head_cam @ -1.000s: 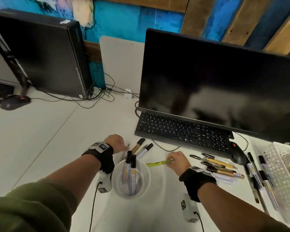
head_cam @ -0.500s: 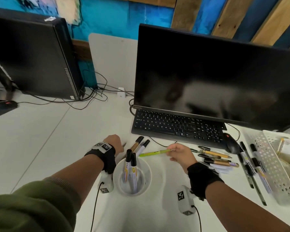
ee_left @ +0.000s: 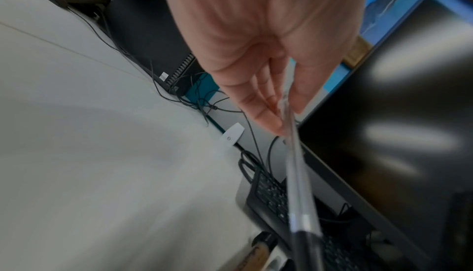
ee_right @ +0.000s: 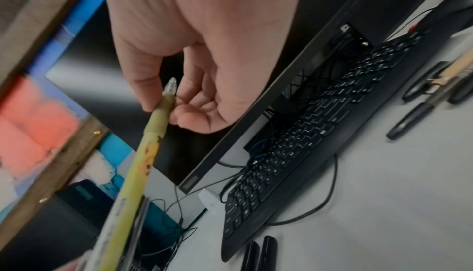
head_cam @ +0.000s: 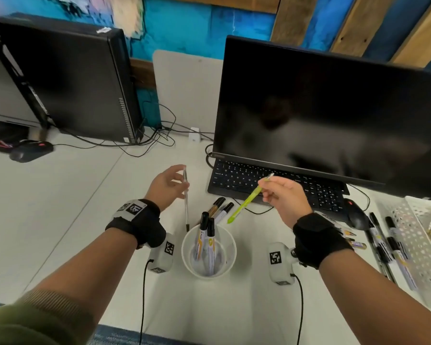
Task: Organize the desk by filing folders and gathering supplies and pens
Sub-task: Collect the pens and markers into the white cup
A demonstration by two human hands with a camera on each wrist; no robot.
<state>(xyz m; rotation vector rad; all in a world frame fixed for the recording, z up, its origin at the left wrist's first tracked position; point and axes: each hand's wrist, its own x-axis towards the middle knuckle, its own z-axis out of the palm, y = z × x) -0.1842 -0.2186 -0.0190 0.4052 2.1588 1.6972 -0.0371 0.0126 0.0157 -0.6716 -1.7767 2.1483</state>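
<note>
Pen-gathering step: left hand [head_cam: 165,186] pinches a clear pen [head_cam: 186,200], right hand [head_cam: 284,195] pinches a green pen [head_cam: 246,200], both above the cup [head_cam: 184,247] at lower centre. Next, I'd say, tips down and drop them in.

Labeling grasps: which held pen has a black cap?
The clear-barrelled pen pinched by the left hand; the right hand holds a lime-green pen.

Clear pen [head_cam: 186,199]: slim transparent barrel, black tip down, near upright above desk.
Green pen [head_cam: 246,201]: lime plastic, slanted, above white cup [head_cam: 230,247] holding two markers [head_cam: 207,241].
</note>
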